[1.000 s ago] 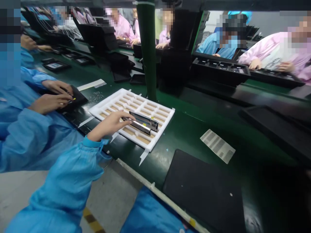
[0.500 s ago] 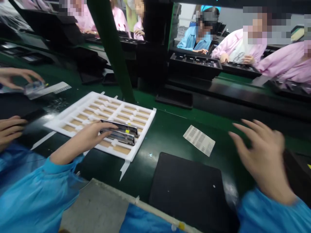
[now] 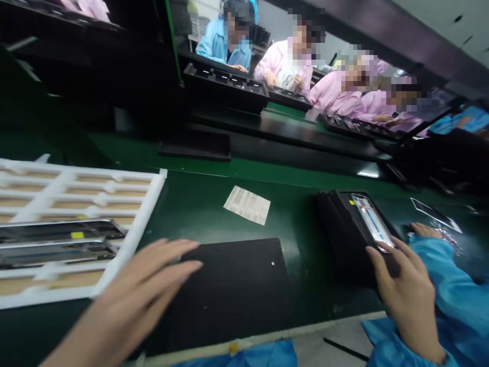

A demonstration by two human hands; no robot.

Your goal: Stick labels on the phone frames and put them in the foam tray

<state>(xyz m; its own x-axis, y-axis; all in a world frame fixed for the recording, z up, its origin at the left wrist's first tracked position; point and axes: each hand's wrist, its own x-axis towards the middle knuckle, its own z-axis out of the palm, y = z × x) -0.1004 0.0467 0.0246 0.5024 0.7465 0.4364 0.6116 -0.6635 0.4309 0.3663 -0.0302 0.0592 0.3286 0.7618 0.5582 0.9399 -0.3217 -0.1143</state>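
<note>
My left hand (image 3: 153,285) has left the tray (image 3: 150,204), grip spread flat over the mat (image 3: 237,290). My right hand (image 3: 405,290), fingers spread, now touches the phone (image 3: 372,224) on the stand (image 3: 336,229).

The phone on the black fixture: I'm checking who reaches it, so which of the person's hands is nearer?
Right. The right hand is at the near end of the phone; the left hand is well away, over the black mat beside the white tray.
</note>
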